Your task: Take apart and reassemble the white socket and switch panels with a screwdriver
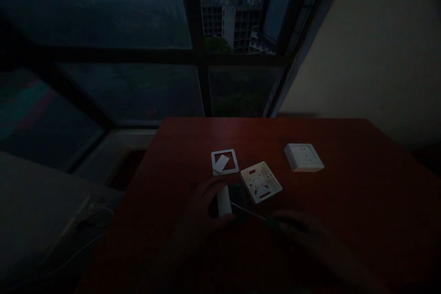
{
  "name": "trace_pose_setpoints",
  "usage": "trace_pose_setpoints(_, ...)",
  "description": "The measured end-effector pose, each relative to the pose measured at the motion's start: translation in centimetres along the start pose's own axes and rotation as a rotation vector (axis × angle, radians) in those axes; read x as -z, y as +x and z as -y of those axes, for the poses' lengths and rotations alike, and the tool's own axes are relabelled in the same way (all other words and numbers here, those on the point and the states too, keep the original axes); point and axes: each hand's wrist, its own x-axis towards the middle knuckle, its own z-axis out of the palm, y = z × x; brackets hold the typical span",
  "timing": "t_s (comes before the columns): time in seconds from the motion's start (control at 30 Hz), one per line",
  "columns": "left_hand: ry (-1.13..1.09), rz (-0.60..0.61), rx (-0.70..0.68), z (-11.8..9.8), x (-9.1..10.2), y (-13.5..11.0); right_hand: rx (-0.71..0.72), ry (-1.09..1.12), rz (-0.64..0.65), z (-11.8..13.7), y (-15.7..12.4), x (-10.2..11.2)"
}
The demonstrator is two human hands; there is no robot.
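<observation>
My left hand grips a small white switch module at the near middle of the table, its pale face turned on edge. In my right hand is a screwdriver with a green handle. Its metal shaft points left, and the tip reaches the right side of the module. Just behind my hands lies an open white mounting box. A white square frame rests to its left, with a small white rectangular plate lying across its opening. Dim light hides much of both hands.
An assembled white wall socket sits farther right on the reddish wooden table. Small dark pieces, perhaps screws, lie left of the frame. Windows stand behind the table, a pale wall at the right. A cable hangs low left.
</observation>
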Motion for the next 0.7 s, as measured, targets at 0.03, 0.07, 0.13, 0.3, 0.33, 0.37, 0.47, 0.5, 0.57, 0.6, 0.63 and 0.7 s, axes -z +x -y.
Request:
trace_pose_setpoints(0.03,0.011,-0.017,0.015,-0.1,0.3,0.2,-0.012,0.022,-0.008,-0.3,-0.2,-0.4)
trace_pose_setpoints(0.07,0.031,-0.036,0.037,-0.3,0.6,0.6,-0.017,0.044,-0.019,-0.6,-0.4,-0.6)
trace_pose_setpoints(0.13,0.102,-0.07,0.082,-0.6,1.3,1.6,-0.025,0.087,-0.047,-1.0,-0.6,-0.9)
trace_pose_setpoints(0.3,0.396,-0.054,0.114,-1.3,2.3,5.8,-0.061,0.158,-0.062,-1.3,-0.7,-1.1)
trace_pose_setpoints(0.33,0.449,-0.034,0.124,-1.4,2.3,6.7,-0.06,0.162,-0.064,-1.4,-0.6,-1.1)
trace_pose_setpoints(0.37,0.5,-0.016,0.137,-1.5,2.2,7.5,-0.053,0.166,-0.066,-1.6,-0.6,-1.2)
trace_pose_setpoints(0.47,0.625,0.021,0.182,-1.6,1.5,9.2,-0.053,0.19,-0.084,-2.1,-0.5,-1.5)
trace_pose_setpoints(0.5,0.648,0.031,0.195,-1.6,1.2,9.5,-0.063,0.2,-0.082,-2.3,-0.5,-1.6)
trace_pose_setpoints(0.57,0.667,0.043,0.203,-1.4,0.7,9.7,-0.083,0.212,-0.08,-2.7,-0.6,-1.5)
trace_pose_setpoints(0.6,0.666,0.042,0.204,-1.3,0.7,9.6,-0.077,0.212,-0.08,-2.9,-0.6,-1.4)
trace_pose_setpoints(0.63,0.657,0.043,0.201,-1.3,0.7,9.3,-0.062,0.21,-0.095,-3.1,-0.7,-1.2)
trace_pose_setpoints(0.7,0.604,0.045,0.183,-1.1,0.9,8.6,-0.024,0.227,-0.153,-3.3,-0.8,-0.7)
